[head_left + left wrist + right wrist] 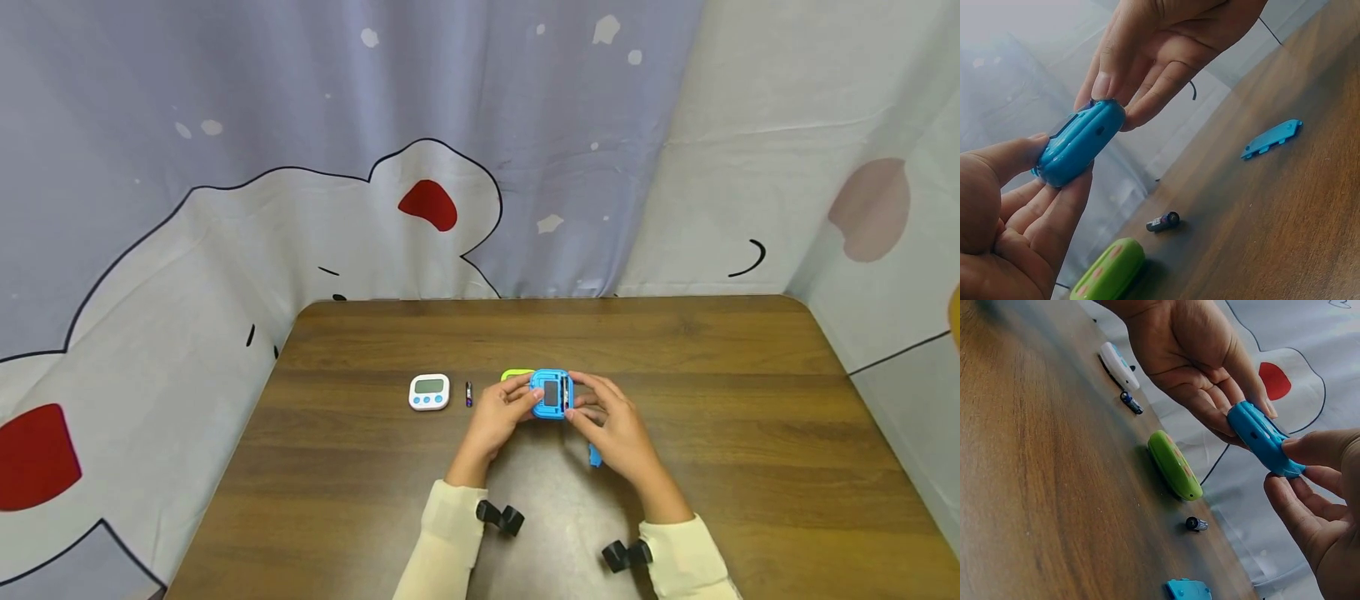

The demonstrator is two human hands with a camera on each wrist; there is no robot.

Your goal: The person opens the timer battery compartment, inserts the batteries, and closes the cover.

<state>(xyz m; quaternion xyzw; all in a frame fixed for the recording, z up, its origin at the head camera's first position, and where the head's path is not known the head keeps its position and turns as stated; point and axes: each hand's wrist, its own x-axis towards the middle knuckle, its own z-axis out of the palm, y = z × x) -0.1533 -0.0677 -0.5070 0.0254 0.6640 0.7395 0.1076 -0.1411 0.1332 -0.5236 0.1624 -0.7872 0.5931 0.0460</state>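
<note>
You hold a blue plastic square timer [552, 395] above the brown wooden table [712, 392], between both hands, with its back toward you and an open slot showing on that back. Your left hand [497, 419] pinches the timer's left edge between thumb and fingers [1054, 212], and your right hand [613, 423] pinches the right edge the same way, fingers curled around the rim; from the left wrist view the timer appears edge-on and lifted well off the wood. What sits inside the open slot is too small to make out from the head view. A flat blue plastic cover piece [1271, 138] lies on the table near your right hand, and from the head view your right hand hides most of it. A green plastic timer [1174, 465] lies on the table just beyond the blue one; from above only a sliver of its edge peeks out behind the held timer. A small dark cylindrical battery [468, 393] lies between the green timer and a white square timer with blue buttons [429, 392] farther left. The right wrist view shows a second small battery [1196, 524] lying near the green timer, hidden from the head view. Cream sleeves cover both wrists, each carrying a black camera mount.
</note>
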